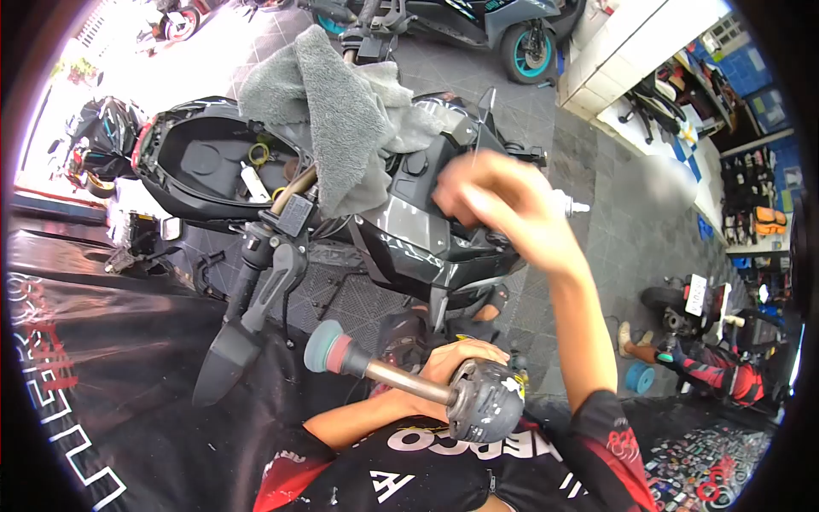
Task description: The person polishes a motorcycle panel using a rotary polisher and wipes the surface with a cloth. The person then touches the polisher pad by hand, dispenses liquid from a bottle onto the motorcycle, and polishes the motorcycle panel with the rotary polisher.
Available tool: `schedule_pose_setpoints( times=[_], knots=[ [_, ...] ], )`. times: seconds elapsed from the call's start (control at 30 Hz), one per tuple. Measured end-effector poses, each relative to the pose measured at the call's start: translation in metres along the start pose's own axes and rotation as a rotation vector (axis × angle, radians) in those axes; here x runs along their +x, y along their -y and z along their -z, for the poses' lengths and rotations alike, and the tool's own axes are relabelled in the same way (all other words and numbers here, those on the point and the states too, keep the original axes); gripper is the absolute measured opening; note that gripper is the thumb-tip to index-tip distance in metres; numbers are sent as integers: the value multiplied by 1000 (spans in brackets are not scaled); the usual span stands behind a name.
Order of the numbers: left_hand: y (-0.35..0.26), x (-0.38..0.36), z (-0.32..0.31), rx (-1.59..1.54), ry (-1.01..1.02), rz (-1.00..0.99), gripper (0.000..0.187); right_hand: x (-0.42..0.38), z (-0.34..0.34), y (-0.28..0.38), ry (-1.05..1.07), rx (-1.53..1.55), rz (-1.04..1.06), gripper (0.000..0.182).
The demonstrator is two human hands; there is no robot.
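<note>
Handlebar (256,282) and brake lever are seen at lower left of the frame, above a black printed sheet (102,375). Behind them, at upper left, the open seat bucket (205,158) is seen with small items lying inside. A grey towel (333,111) is draped over the scooter at upper centre.

At lower centre a polisher (482,401) is held by the left hand (461,358), whose fingers are wrapped around the body just behind the shaft. Its foam pad (328,350) points left and touches nothing. The tool is judged to be parked; it is best kept that way, with the pad held off the sheet and the scooter so that no grit is picked up.

The work itself is at centre, on the dark glossy panel (409,247). The right hand (503,205) is laid on the panel's upper part and is blurred by motion. Its fingers seem to be pressed together over something dark, but whether anything is pinched cannot be told. Rubbing is judged to go best with flat, even pressure, in overlapping passes, kept short of the panel's edges and the towel's hem. A small white nozzle (573,205) shows just right of the hand.

At lower right another person (725,375) is crouched by a wheel, well apart.
</note>
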State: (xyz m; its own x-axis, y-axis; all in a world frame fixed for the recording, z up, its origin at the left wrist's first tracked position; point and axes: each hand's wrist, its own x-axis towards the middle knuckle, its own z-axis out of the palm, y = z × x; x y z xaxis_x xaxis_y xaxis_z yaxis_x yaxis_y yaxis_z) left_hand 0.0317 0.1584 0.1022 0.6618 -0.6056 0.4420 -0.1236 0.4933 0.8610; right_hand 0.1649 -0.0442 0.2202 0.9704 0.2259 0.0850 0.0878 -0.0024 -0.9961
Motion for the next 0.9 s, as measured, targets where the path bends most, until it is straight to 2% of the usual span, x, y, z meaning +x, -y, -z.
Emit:
schedule_pose_setpoints(
  times=[0.03,0.1,0.13,0.17,0.23,0.3,0.37,0.47,0.53,0.6,0.67,0.73,0.83,0.87,0.9],
  knots=[
    [2,-7,-1,-12,-13,5,65,40,-18,-11,-143,-128,30,42],
    [3,-23,-2,-46,-33,33,65,107,-54,-38,-423,-484,105,102],
    [2,-31,-6,5,-71,26,63,137,-67,-61,-514,-648,122,109],
    [-1,-34,-4,84,-57,32,62,151,-71,-62,-443,-614,63,94],
    [-9,-41,0,231,-35,42,61,179,-64,-89,-514,-602,264,47],
    [-13,-46,0,260,-73,62,56,164,-45,-75,-683,-394,374,37],
    [-13,-54,6,271,-102,87,54,111,-3,-28,-685,-307,320,26],
    [-9,-60,14,259,-161,111,53,3,62,10,-722,-295,320,30],
    [-13,-61,21,260,-175,138,52,-88,94,22,-769,-348,243,32],
    [-14,-63,24,289,-189,139,50,-178,99,20,-767,-432,92,35],
    [-16,-61,25,326,-195,140,48,-244,74,7,-696,-515,-89,38],
    [-18,-57,23,341,-204,177,48,-267,31,-30,-639,-571,-223,40],
    [-16,-50,23,345,-201,192,47,-222,-29,-148,-773,-621,-327,44],
    [-16,-50,22,353,-193,199,47,-197,-40,-191,-824,-603,-382,37],
    [-15,-50,22,363,-190,202,46,-177,-47,-235,-833,-611,-288,31]
  ],
)
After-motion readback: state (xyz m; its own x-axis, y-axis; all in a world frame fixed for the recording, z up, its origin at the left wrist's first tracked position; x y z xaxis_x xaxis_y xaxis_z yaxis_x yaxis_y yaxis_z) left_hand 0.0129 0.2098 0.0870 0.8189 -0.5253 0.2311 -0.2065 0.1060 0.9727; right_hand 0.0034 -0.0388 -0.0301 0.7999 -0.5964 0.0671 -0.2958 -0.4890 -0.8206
